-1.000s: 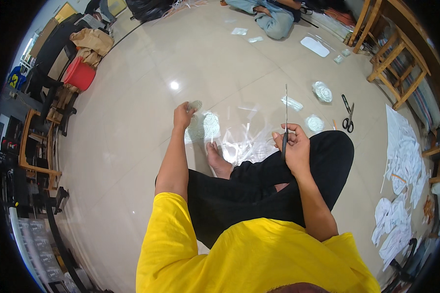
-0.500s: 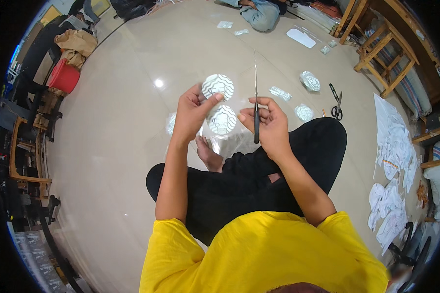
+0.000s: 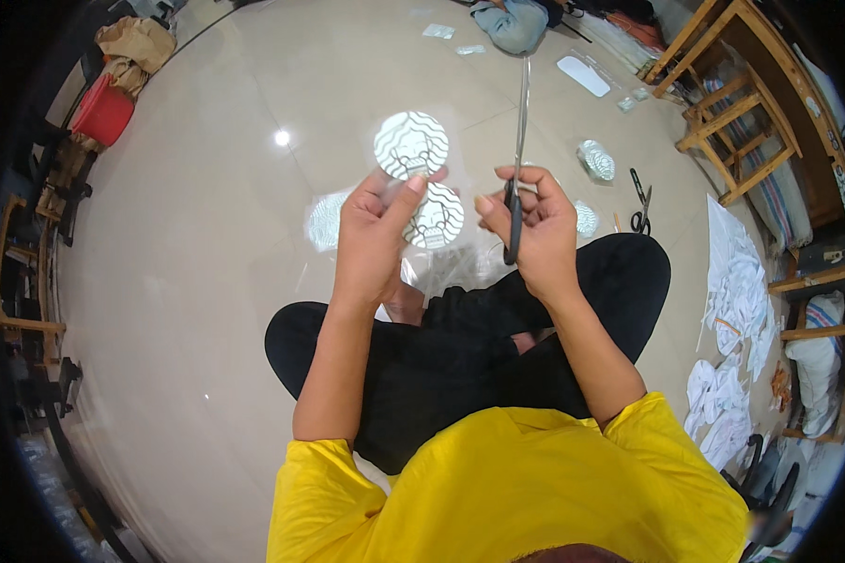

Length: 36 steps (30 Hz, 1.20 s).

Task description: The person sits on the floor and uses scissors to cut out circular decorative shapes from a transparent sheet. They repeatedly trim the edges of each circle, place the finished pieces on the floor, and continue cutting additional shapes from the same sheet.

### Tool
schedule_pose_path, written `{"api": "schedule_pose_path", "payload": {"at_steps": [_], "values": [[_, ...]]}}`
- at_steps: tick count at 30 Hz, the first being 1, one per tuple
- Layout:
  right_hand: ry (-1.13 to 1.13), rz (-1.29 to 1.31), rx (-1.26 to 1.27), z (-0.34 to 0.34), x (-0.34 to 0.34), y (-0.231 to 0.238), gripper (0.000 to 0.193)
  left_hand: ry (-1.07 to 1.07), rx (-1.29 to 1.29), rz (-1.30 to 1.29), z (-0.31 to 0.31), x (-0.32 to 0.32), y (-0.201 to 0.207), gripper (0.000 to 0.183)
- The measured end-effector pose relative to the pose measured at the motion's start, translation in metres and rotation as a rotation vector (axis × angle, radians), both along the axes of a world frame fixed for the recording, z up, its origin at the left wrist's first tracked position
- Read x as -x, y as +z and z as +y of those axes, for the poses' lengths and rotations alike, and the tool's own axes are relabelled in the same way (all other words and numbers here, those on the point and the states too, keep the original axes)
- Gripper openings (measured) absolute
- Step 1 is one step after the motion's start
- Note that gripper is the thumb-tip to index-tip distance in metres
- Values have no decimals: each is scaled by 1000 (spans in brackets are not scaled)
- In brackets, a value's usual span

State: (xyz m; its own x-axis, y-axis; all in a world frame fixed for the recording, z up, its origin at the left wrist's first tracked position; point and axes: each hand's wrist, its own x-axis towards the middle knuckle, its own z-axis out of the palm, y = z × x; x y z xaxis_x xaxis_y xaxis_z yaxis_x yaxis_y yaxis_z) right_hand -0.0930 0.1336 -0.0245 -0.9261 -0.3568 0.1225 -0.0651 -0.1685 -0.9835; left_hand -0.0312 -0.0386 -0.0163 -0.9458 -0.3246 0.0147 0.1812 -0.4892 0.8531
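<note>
The person sits cross-legged on the glossy beige tiled floor [image 3: 188, 281], both hands raised above the lap. The left hand [image 3: 374, 230] pinches a clear plastic strip carrying round white discs printed with wavy grey lines [image 3: 411, 145]; two discs show on it, one above the thumb and one just below, at [image 3: 434, 218]. The left grip is closed on that strip. The right hand [image 3: 533, 225] is closed around the black handles of a pair of long steel scissors [image 3: 516, 141], whose blades point up and away, just beside the strip but apart from it; whether the blades are parted cannot be told.

As a judgement, the cutting looks partly done. Loose single discs already lie on the floor: one faint one left of the hands [image 3: 327, 220], one past the right hand [image 3: 587, 218], and a small stack or bundle farther toward the wooden chair [image 3: 596, 159]. The two discs in hand are still joined, so they appear to remain to be separated. Clear offcuts lie on the floor in front of the knees [image 3: 451, 267].

Counted: two discs in hand, about three loose discs or bundles on the floor, one pair of scissors in hand, a second smaller pair of black scissors on the floor [image 3: 640, 208], one wooden chair [image 3: 732, 103], and a pile of white sheets [image 3: 737, 281] at the floor's right side.
</note>
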Motion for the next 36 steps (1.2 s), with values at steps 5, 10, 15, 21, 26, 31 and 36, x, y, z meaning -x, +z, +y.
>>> {"api": "schedule_pose_path", "payload": {"at_steps": [5, 10, 15, 21, 26, 31, 36], "values": [[241, -164, -24, 34, -39, -38, 36, 81, -55, -2, -11, -2, 6, 37], [393, -135, -22, 48, -66, -62, 35, 120, -57, 2, -9, -2, 6, 36], [374, -68, -36, 47, -63, -56, 33, 108, -50, -10, 0, -3, 8, 36], [342, -65, -37, 45, -63, -54, 33, 99, -38, -9, 3, -3, 7, 36], [334, -48, -37, 43, -63, -54, 32, 98, -33, -5, 5, -4, 8, 35], [326, -32, -51, 42, -63, -56, 30, 102, -45, -6, 7, -3, 8, 35], [343, -23, -63, 43, -62, -54, 29, 98, -44, -12, 6, -4, 7, 35]]}}
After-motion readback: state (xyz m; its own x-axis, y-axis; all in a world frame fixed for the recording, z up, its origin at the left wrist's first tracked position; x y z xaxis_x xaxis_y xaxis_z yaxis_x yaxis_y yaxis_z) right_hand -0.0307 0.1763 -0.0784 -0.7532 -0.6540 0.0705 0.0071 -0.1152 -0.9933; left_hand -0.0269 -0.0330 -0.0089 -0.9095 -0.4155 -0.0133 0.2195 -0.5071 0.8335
